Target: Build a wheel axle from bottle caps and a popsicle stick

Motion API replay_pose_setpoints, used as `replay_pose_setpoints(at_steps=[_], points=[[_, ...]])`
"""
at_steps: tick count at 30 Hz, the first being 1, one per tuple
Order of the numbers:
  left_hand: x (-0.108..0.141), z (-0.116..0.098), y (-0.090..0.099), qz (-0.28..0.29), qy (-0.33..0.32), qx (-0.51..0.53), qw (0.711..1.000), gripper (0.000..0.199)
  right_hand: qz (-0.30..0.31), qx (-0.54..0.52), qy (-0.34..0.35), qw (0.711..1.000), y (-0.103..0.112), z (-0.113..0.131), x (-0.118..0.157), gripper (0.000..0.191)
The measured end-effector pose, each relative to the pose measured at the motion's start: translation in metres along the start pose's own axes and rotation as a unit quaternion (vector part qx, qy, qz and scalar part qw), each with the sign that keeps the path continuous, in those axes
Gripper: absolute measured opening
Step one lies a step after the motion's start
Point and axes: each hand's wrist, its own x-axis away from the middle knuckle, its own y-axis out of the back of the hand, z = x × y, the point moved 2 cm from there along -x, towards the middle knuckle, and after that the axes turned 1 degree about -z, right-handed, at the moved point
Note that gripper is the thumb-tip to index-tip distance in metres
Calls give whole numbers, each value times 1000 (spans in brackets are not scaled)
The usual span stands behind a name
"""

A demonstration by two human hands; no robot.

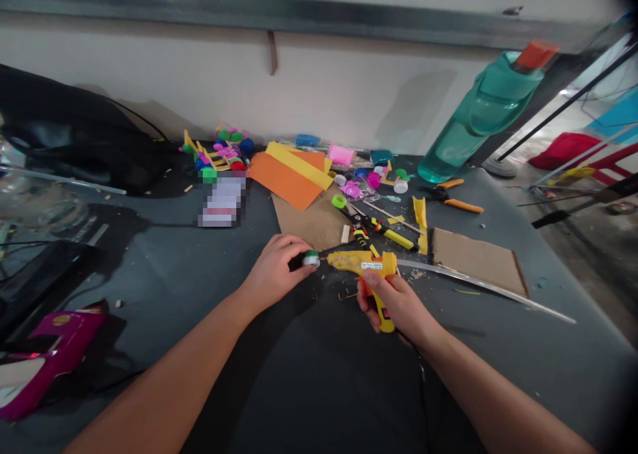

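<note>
My right hand is wrapped round the handle of a yellow hot glue gun, its nozzle pointing left. A long clear glue stick runs out of the gun's back end to the right. Between the thumb and fingers of my left hand are bottle caps, green and white, held together. The nozzle tip is close to these caps; whether it touches them I cannot tell. Just behind the gun lie pliers with black and yellow handles, partly hidden. A brown cardboard sheet lies beyond my left hand.
Orange paper, a yellow strip and several colourful caps lie along the wall. A teal bottle stands at the back right, near orange-handled pliers and a cardboard piece. A magenta tool sits left.
</note>
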Motion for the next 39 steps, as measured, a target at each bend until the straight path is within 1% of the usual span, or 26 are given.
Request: replay_pose_setpoints(at_steps=[9, 15, 19, 21, 24, 26, 29, 31, 33, 35, 37, 39], points=[[-1, -1, 1, -6, 12, 21, 1000, 24, 7, -6, -10, 1000, 2, -1, -1, 47], [-1, -1, 5, -50, 74, 63, 994, 26, 12, 17, -14, 1000, -1, 2, 2, 46], [0, -2, 7, -72, 98, 114, 986, 28, 7, 0, -7, 1000, -1, 2, 1, 44], [1, -3, 8, -95, 91, 149, 980, 28, 9, 0, 2, 1000, -1, 1, 0, 45], [3, -5, 11, -129, 54, 193, 971, 29, 8, -2, 27, 1000, -2, 0, 1, 45], [4, -7, 12, -135, 32, 196, 971, 29, -17, -14, 63, 998, -2, 2, 3, 44], [3, -11, 14, -136, 25, 158, 978, 27, -97, -29, 131, 986, 3, 11, 7, 40], [2, -13, 15, -138, 29, 127, 982, 24, -166, -50, 174, 969, 10, 22, 10, 38], [1, -13, 15, -139, 37, 108, 984, 21, -231, -77, 214, 946, 21, 34, 13, 37], [0, -12, 13, -139, 55, 92, 985, 21, -275, -84, 240, 927, 36, 44, 16, 41], [0, -10, 12, -140, 61, 85, 985, 22, -303, -46, 242, 921, 54, 48, 22, 46], [0, -8, 11, -142, 64, 83, 984, 23, -345, 49, 226, 910, 73, 45, 32, 49]])
